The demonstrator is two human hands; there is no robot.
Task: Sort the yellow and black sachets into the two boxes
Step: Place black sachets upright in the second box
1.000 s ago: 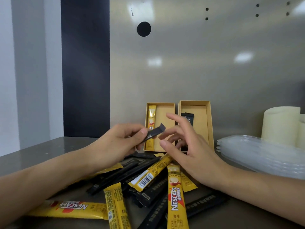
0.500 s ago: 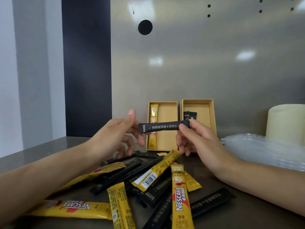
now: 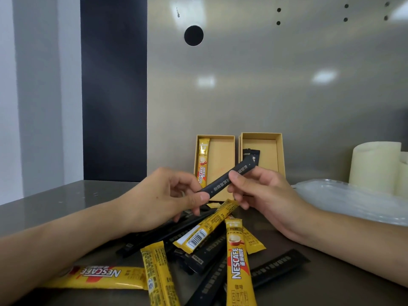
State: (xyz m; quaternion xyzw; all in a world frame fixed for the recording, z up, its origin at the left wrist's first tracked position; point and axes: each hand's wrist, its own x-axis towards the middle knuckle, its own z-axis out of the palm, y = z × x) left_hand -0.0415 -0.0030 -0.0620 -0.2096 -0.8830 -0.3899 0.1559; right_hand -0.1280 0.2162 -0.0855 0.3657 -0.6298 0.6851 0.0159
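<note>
I hold one black sachet (image 3: 220, 186) above the metal table, tilted, with its upper end toward the right cardboard box (image 3: 261, 134). My right hand (image 3: 265, 191) pinches its middle. My left hand (image 3: 163, 199) holds its lower end between thumb and fingers. The right box has black sachets (image 3: 251, 153) in it. The left cardboard box (image 3: 215, 136) holds a single yellow sachet (image 3: 203, 160). A mixed pile lies under my hands, with yellow sachets (image 3: 236, 261) and black sachets (image 3: 205, 290) overlapping.
A stack of clear plastic trays (image 3: 353, 199) lies at the right, with cream foam rolls (image 3: 375, 166) behind it. Both boxes stand against the steel back wall (image 3: 265, 85). A dark panel (image 3: 113, 85) rises at the back left.
The black sachet has passed from my left hand into my right hand's pinch. It went from level to tilted, upper end toward the right box. My left hand now holds its lower end.
</note>
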